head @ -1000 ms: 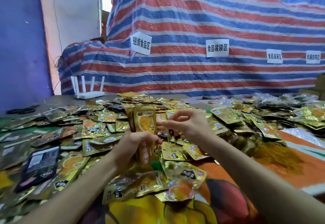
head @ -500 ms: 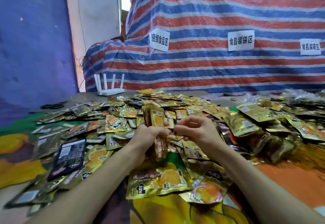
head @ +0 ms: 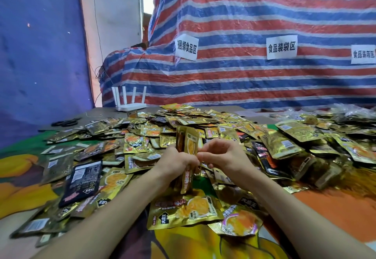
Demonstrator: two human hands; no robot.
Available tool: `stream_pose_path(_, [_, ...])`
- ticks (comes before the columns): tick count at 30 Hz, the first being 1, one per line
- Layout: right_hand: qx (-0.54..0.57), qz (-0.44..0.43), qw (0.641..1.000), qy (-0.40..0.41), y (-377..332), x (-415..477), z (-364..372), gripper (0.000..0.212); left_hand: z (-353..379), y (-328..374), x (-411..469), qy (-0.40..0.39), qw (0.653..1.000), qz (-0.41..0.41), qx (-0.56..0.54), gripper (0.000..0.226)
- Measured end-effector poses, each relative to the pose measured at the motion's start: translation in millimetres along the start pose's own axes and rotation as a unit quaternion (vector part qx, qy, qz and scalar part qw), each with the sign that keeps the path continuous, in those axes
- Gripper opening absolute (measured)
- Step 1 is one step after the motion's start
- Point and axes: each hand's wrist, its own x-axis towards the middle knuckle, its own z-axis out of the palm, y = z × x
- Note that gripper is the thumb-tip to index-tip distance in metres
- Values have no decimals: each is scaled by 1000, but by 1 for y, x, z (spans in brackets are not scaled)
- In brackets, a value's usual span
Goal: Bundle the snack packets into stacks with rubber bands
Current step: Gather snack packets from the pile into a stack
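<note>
Gold-foil snack packets [head: 188, 148] stand upright, clasped in the left grip [head: 177, 162]. Just beside them the right grip [head: 221, 155] curls; whether it holds anything is unclear.

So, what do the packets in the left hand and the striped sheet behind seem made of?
Held packets: probably metallised plastic film, glossy gold; it glints and creases. Striped sheet: likely woven plastic tarpaulin, faintly shiny; fine wrinkles catch the light.
</note>
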Motion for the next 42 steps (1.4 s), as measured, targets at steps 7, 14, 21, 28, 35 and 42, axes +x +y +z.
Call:
stream_pose_path(7, [-62, 78, 992, -79, -1, -1, -7, 11, -9, 6, 4, 69, 994, 27, -77, 25])
stream_pose_path(14, [278, 105, 952, -73, -17, 0, -4, 11, -7, 5, 3, 55, 993, 31, -98, 23])
stream_pose_path(21, [322, 105, 940, -36, -9, 2, 2, 38, 0, 8, -1, 2, 984, -28, -176, 16])
stream_pose_path(28, [217, 93, 971, 24, -3, 4, 6, 63, -1, 0, 6, 110, 967, -70, -220, 18])
stream_pose_path(35, [123, 88, 988, 28, -4, -1, 24, 94, -3, 3, 12, 241, 918, 6, -316, 12])
stream_pose_path(42, [16, 20, 1000, 11, -2, -10, 49, 75, 4, 9, 6, 199, 923, 11, -328, 17])
